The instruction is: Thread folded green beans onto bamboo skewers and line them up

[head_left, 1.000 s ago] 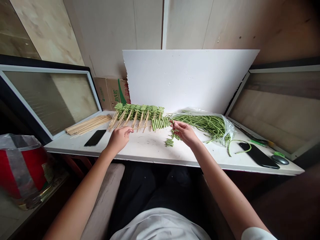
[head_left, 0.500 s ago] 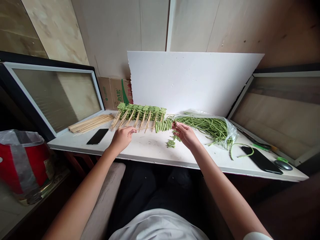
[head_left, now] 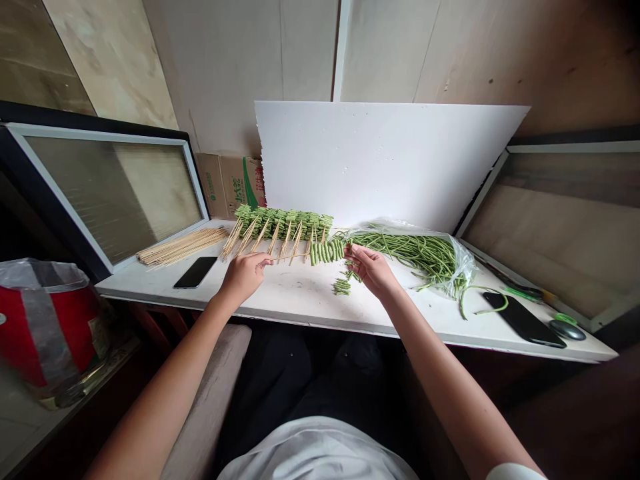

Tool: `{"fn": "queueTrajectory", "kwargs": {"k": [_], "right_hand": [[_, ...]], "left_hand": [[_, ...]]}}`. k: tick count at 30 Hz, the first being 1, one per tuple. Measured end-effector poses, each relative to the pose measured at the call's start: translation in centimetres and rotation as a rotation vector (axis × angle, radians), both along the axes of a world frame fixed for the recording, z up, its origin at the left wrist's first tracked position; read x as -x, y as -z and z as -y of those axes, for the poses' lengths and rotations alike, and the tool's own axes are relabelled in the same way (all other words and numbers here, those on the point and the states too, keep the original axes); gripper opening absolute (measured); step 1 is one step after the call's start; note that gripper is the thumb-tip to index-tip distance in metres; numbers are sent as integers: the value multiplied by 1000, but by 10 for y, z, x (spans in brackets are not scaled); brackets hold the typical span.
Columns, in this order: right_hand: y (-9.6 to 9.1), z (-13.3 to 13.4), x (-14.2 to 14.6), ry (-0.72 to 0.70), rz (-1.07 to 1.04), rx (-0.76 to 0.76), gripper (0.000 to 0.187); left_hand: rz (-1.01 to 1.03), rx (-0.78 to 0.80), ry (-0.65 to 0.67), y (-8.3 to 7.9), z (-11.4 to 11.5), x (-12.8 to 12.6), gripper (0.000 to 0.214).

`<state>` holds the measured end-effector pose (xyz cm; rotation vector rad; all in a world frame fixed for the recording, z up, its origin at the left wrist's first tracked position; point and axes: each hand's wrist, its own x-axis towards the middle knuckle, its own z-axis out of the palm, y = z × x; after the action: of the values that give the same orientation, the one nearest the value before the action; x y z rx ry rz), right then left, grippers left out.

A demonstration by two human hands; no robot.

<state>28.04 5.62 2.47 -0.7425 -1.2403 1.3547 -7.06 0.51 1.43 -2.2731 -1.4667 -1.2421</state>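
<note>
My left hand point(head_left: 246, 273) is closed on the bare end of a wooden skewer point(head_left: 290, 257), held level above the table. Several short pieces of green bean point(head_left: 327, 251) are threaded side by side on its right part. My right hand point(head_left: 369, 267) pinches a bean piece point(head_left: 349, 249) at the skewer's right end; the tip is hidden by the fingers. Below, cut bean pieces point(head_left: 342, 287) lie on the white table point(head_left: 300, 300). Behind the skewer stands a stack of finished bean skewers point(head_left: 285, 223), their sticks pointing toward me.
A pile of bare skewers point(head_left: 180, 245) and a phone point(head_left: 195, 273) lie at left. Long green beans point(head_left: 415, 253) spill from a plastic bag point(head_left: 466, 263) at right, near another black phone point(head_left: 525, 320) and a mouse point(head_left: 567, 330). A white board point(head_left: 390, 160) stands behind.
</note>
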Motion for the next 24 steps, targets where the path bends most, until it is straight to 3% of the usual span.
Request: {"fn": "queueTrajectory", "kwargs": {"k": [8,24], "right_hand": [[2,2,6,79,-43,-7,37],[3,3,11,149,-48,-1,39]], "left_hand": [[-77,-68,-56,-2,4,-3,39],[-38,-82,-14,-2,4,-5,39]]}}
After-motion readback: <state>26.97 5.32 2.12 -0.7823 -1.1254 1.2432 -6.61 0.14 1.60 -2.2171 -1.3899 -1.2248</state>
